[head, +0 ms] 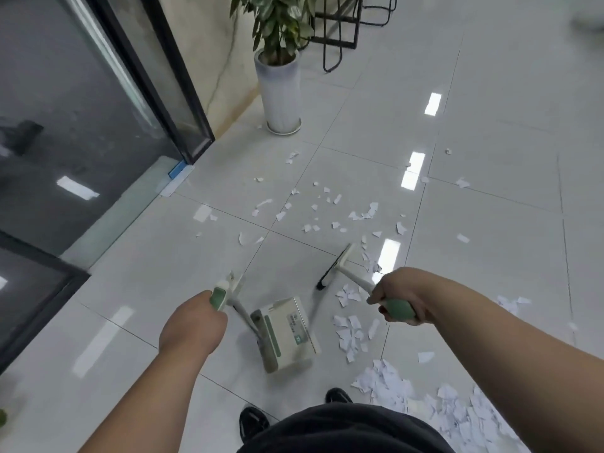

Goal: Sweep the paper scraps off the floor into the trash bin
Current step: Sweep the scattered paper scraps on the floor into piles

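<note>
My left hand (192, 325) grips the dustpan (287, 335), my right hand (397, 297) the broom (336, 268). Scraps (349, 331) litter the floor (490, 152) right of it; sweep too fast and I'll flick them past its lip.

white paper scraps (351, 335) across floor (490, 223)

Single head-worn view, wide-angle, looking forward and steeply down at tiled floor (490, 125). Very near to left hand (192, 322) and right hand (398, 295), low in frame. Own shoes (253, 420) at bottom edge; potted plant (277, 76) far, near top.
</note>
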Tool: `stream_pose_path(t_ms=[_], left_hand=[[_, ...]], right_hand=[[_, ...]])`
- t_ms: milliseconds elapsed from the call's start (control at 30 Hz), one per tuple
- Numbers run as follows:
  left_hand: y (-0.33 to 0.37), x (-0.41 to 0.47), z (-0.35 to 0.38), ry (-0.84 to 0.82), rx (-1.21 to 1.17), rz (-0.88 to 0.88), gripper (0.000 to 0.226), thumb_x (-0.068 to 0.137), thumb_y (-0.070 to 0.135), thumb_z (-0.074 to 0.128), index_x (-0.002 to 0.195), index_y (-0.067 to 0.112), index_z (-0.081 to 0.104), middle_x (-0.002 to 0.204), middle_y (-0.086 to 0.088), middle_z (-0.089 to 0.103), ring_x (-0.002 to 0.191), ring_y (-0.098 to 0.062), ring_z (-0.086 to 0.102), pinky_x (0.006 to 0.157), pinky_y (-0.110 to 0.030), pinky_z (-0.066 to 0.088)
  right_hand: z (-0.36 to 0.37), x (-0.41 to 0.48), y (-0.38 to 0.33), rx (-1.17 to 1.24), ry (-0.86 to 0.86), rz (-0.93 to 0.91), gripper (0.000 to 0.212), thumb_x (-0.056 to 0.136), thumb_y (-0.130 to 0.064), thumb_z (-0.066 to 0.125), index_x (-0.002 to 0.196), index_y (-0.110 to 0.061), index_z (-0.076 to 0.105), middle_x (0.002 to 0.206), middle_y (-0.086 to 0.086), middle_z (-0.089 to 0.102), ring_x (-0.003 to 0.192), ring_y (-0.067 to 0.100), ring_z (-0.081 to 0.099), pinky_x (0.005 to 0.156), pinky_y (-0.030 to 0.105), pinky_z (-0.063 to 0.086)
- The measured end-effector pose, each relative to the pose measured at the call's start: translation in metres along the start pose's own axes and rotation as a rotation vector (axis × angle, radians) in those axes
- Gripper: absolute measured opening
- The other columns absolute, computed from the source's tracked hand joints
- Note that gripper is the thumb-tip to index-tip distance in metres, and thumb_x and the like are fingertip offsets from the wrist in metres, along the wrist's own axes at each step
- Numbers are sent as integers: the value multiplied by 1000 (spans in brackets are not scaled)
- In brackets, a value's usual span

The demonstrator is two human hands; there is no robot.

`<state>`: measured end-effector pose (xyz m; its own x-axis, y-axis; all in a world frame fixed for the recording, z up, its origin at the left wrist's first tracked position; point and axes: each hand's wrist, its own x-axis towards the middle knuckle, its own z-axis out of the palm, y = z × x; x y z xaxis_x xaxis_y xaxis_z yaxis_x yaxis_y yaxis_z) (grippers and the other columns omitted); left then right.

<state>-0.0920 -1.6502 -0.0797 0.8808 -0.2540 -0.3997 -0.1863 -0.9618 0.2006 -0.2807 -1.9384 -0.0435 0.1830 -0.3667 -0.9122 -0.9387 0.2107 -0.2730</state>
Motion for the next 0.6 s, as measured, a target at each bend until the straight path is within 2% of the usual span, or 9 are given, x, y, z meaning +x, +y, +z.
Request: stream_pose_path(t_ms=[167, 333, 500, 600], left_hand=[[-54, 15, -25, -12, -39, -7, 7, 86, 16, 50, 82, 20, 55, 78, -1, 62, 71, -22, 60, 60, -28, 44], [-122, 24, -49, -8, -95, -78, 7, 86, 16, 51, 82, 21, 54, 75, -1, 63, 65, -21, 60, 56, -26, 40], [-186, 33, -68, -1, -169, -151, 7, 86, 17, 52, 85, 20, 57, 75, -3, 64, 72, -26, 64, 56, -27, 40], [-212, 40, -79, 10, -209, -191, 6, 86, 15, 51, 83, 17, 56, 75, -5, 64, 67, -27, 60, 55, -27, 37]], right_hand=[[63, -15, -25, 0, -23, -66, 19, 89, -17, 71, 101, -7, 60, 79, 8, 67, 51, 17, 62, 45, 16, 39], [136, -14, -69, 63, -107, -88, 10, 88, -16, 67, 95, -9, 64, 78, 6, 67, 54, 16, 60, 53, 24, 36], [210, -13, -117, -12, -127, -124, 11, 88, -12, 65, 97, -8, 64, 79, 8, 68, 54, 18, 61, 56, 22, 38], [244, -17, -143, -32, -145, -151, 5, 88, -10, 64, 90, -6, 65, 78, 10, 68, 53, 19, 61, 55, 21, 39]])
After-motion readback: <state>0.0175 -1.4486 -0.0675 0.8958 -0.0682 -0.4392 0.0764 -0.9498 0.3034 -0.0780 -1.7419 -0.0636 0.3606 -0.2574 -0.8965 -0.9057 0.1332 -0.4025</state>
